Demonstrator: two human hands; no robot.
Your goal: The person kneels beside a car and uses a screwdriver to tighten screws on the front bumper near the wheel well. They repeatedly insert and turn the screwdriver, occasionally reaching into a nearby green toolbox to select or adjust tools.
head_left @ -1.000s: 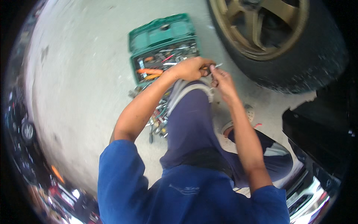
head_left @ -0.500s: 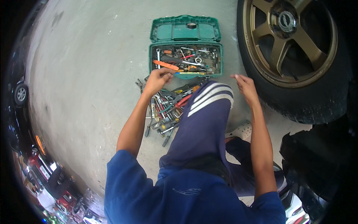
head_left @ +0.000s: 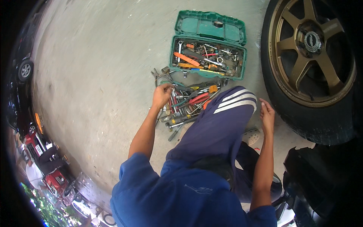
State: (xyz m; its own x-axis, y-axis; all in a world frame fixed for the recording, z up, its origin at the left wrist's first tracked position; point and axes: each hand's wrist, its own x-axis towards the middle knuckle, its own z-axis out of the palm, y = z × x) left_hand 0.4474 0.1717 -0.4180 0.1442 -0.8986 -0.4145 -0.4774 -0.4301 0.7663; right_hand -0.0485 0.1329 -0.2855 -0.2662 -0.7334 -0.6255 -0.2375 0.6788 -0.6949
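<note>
My left hand point(head_left: 162, 95) is over the left side of a heap of loose hand tools point(head_left: 185, 108) on the floor. Its fingers are pinched together at the tools; what they hold, if anything, is hidden. Red-handled pliers point(head_left: 199, 99) lie in the heap, among sockets, wrenches and screwdrivers. Beyond it stands a green toolbox point(head_left: 242, 62), lid up, with an orange-handled tool point(head_left: 185, 58), a combination wrench point(head_left: 180, 51) and many small parts inside. To the right of my raised knee, my right hand point(head_left: 267, 114) hangs with fingers loosely apart, nothing visible in them.
A big tire with a bronze wheel point(head_left: 295, 49) stands close on the right, near my right hand. A roll of black tape point(head_left: 218, 24) sits in the toolbox lid. Grey concrete floor point(head_left: 102, 75) stretches to the left, with a parked dark car point(head_left: 19, 94) at the far edge.
My left hand has moved from the toolbox's front edge back to the tool heap. The right hand has come down beside my knee, its fingers loosening. The view has shifted.
</note>
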